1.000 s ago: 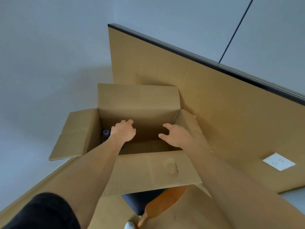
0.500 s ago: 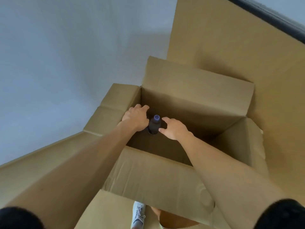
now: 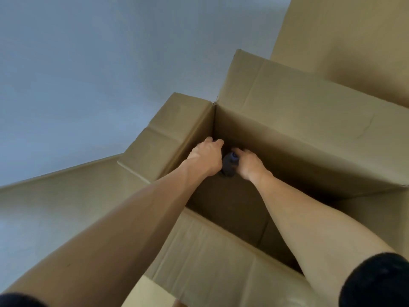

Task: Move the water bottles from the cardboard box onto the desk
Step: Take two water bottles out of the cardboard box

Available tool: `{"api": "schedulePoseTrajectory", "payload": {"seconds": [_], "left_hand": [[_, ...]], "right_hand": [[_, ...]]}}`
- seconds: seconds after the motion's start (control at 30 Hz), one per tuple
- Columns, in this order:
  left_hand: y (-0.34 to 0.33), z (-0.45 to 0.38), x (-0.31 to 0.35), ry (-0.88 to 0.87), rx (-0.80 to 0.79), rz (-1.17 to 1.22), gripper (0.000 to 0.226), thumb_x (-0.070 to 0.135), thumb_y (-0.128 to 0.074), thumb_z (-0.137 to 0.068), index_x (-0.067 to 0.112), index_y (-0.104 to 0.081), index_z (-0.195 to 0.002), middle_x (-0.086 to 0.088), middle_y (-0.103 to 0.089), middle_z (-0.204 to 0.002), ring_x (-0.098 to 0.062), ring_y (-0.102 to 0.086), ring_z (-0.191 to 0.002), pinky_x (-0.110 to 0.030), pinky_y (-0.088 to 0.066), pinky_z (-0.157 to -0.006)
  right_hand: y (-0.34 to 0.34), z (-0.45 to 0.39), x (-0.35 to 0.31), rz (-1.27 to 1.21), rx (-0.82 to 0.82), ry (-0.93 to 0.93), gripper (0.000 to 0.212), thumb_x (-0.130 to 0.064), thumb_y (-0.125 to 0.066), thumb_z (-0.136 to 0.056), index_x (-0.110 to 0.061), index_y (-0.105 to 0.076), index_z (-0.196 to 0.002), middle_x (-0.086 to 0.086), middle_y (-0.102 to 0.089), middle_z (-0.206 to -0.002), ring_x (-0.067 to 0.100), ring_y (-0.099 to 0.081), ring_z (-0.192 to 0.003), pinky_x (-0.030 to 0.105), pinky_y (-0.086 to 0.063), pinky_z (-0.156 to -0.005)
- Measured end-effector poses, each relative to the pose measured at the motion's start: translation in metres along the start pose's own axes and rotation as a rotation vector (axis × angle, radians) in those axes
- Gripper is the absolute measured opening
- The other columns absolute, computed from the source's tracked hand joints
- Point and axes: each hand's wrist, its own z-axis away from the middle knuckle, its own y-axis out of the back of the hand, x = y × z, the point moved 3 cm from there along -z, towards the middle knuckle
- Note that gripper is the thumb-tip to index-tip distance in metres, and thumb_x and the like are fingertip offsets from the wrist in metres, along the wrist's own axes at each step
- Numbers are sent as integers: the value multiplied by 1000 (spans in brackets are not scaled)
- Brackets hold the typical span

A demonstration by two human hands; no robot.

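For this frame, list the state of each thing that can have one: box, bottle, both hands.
cardboard box: open, flaps folded outward.
water bottle: upright inside the box at its far left corner, cap on, between the two hands.
left hand: inside the box, fingers curled against the bottle's left side.
right hand: inside the box, fingers curled against the bottle's right side.

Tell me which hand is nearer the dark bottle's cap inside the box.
Right. The right hand has its fingers right against the cap of the bottle. The left hand sits on the bottle's other side, lower along the body; whether it grips is unclear.
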Motion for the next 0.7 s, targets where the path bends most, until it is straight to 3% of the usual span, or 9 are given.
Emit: {"api": "schedulePoseTrajectory", "payload": {"seconds": [0.1,0.33,0.43,0.7], "left_hand": [[-7,-11,-1,19,-32,-22,57,17,-56,-99,18,-35,-152,-12,-40,-147,-36,-51,-128,-45,-48,-105],[-25,-47,7,58,-140,-141,64,14,-55,-101,18,-25,-158,-13,-30,-155,-37,-46,-135,-47,-46,-108],[-35,-68,10,87,-185,-174,64,13,-54,-101,14,-24,-157,-16,-29,-155,-38,-45,-136,-47,-45,-109],[-56,-99,8,69,-156,-390,41,16,-53,-100,9,-47,-140,-21,-48,-135,-35,-54,-123,-44,-51,-96]], "right_hand": [[-5,2,11,-16,66,20,50,-19,-65,-93,-24,-47,-140,13,-52,-131,35,-58,-113,42,-53,-92],[-6,14,42,-89,141,-15,40,-13,-63,-94,-19,-52,-132,13,-51,-133,38,-60,-112,45,-53,-92],[-7,34,62,-130,195,-37,37,-11,-67,-90,-20,-55,-124,9,-54,-124,34,-63,-107,41,-54,-88],[-14,84,119,-138,148,-176,40,-15,-72,-88,-22,-55,-124,4,-54,-124,26,-63,-111,37,-56,-93]]}}
